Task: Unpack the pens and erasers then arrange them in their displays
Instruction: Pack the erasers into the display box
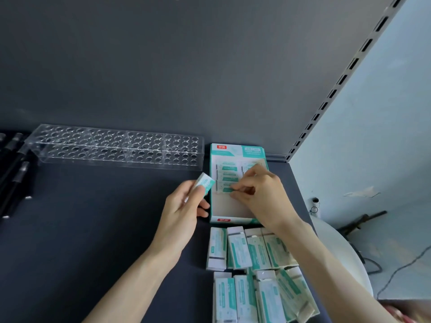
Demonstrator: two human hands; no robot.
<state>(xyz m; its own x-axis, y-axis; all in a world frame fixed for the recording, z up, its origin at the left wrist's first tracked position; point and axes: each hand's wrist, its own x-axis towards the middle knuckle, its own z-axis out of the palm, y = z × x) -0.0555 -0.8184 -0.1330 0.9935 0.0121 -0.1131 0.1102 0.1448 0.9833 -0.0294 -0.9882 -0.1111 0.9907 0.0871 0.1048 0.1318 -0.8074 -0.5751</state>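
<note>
A white and teal eraser display box [233, 208] lies open on the dark shelf, with several wrapped erasers stacked in its far half. My right hand [258, 194] reaches into the box and pinches an eraser [225, 189] at the front of the left stack. My left hand [184, 206] holds another wrapped eraser [205, 183] just left of the box. Near me, several erasers [251, 250] lie in two rows on the shelf. A clear acrylic pen holder [116, 148] with many round holes stands at the back left.
Black pens [14, 169] lie at the far left edge. A slotted shelf upright [338, 85] runs along the right, with a pale wall beyond it. A white round object [345, 250] and cables sit below the shelf's right edge.
</note>
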